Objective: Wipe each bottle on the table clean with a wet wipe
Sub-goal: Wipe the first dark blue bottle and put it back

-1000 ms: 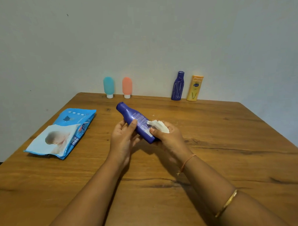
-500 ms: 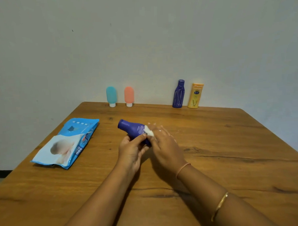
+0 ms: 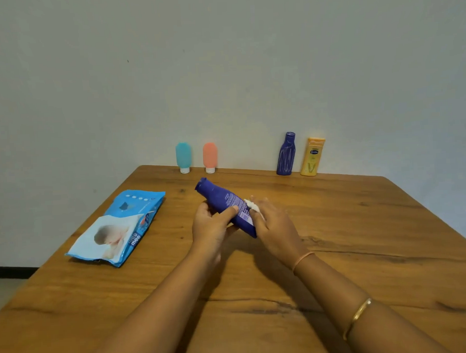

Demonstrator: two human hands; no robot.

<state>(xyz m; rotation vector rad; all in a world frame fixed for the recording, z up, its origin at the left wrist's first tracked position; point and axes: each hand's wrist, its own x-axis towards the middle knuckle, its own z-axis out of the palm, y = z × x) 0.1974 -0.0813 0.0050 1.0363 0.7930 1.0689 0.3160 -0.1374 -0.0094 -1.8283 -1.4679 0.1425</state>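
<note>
Dark blue plastic lotion bottle [image 3: 226, 206] sits in your grip above the brown wooden table [image 3: 362, 224], tilted, cap end pointing up and away to the left, printed label facing you. Your left hand [image 3: 211, 228] is closed around its lower body — thumb laid across the label, fingers wrapped behind. Your right hand [image 3: 275, 228] presses a crumpled white wet wipe [image 3: 253, 206] against the bottle's right side; the fingers are curled over the wipe, and only a small tuft of it shows above them. At the far edge of the table, against the pale wall, four more bottles stand upright: a teal squeeze tube [image 3: 183, 157] just beside a salmon-pink squeeze tube [image 3: 210, 157], both on white caps, then — well apart to the right — a ribbed dark blue bottle [image 3: 286, 154] just beside a yellow lotion bottle [image 3: 312, 157]. To your left lies a blue wet-wipe pack [image 3: 116, 229], flat on the table, its flap lifted.
</note>
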